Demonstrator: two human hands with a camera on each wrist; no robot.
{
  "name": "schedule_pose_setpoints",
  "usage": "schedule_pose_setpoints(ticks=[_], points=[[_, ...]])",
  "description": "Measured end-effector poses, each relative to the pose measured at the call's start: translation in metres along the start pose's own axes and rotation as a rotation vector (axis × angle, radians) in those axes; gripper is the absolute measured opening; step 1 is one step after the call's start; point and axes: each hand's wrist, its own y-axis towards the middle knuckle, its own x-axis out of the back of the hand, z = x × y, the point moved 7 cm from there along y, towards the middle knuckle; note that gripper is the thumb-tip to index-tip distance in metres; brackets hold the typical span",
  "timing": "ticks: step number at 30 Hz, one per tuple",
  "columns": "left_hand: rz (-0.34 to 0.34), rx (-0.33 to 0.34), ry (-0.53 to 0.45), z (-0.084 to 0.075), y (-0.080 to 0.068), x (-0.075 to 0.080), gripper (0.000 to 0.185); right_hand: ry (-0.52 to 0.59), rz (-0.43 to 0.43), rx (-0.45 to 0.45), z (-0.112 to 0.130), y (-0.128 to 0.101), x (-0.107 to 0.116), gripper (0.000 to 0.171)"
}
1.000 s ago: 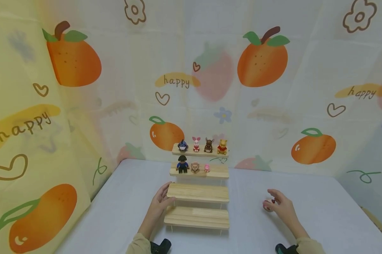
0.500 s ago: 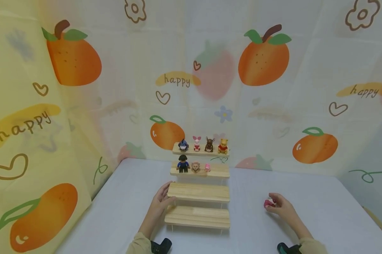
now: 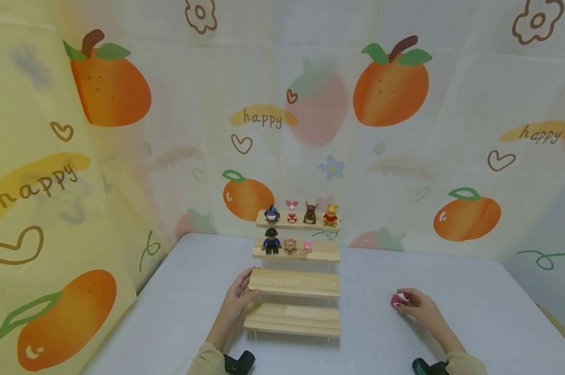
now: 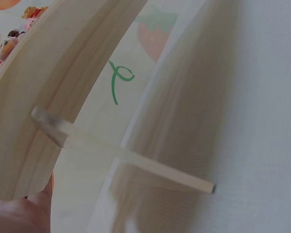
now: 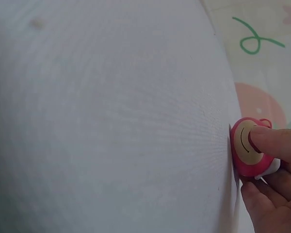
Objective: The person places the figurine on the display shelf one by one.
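Note:
A stepped wooden display stand (image 3: 294,283) rises in several tiers toward the back wall. My left hand (image 3: 239,297) grips the left end of its third tier from the top. In the left wrist view, fingers (image 4: 26,213) show under that board's end (image 4: 19,165). Off to the right of the stand, my right hand (image 3: 420,306) pinches a small pink toy figure (image 3: 397,300) low at the white tabletop. The right wrist view shows this toy (image 5: 247,150) with a cream muzzle and a curved smile line; the thumb (image 5: 276,141) presses its front, fingers behind.
Toy figures line the top tier, a blue donkey (image 3: 271,213) and a yellow bear (image 3: 330,215) at its ends. Below stand a dark-haired figure (image 3: 271,241), a lion-like head (image 3: 290,246) and a small pink figure (image 3: 308,247). A fruit-print cloth (image 3: 310,172) hangs behind.
My right fingers have drawn in around the small toy, and it has turned so that more of its pink side shows. My left hand has stayed at the stand.

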Motion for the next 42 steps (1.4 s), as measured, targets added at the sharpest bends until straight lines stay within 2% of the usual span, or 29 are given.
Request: schedule_pose_setpoints(ticks=[9, 18, 28, 38, 42], points=[[0.010, -0.013, -0.013, 0.001, 0.001, -0.001, 0.069, -0.051, -0.042, 0.024, 0.003, -0.001, 0.002, 0.035], [0.004, 0.016, -0.046, 0.000, 0.002, -0.001, 0.066, -0.079, -0.063, 0.022, 0.005, -0.002, 0.004, 0.035], [0.004, 0.009, -0.028, 0.002, 0.001, -0.001, 0.071, -0.083, -0.060, 0.063, 0.010, 0.004, 0.005, 0.038], [0.010, 0.007, -0.051, 0.001, 0.002, -0.001, 0.068, -0.101, -0.084, 0.147, 0.025, 0.009, 0.005, 0.034], [0.013, -0.003, -0.048, 0.002, 0.002, 0.000, 0.069, -0.107, -0.090, 0.152, 0.031, 0.010, 0.004, 0.034]])
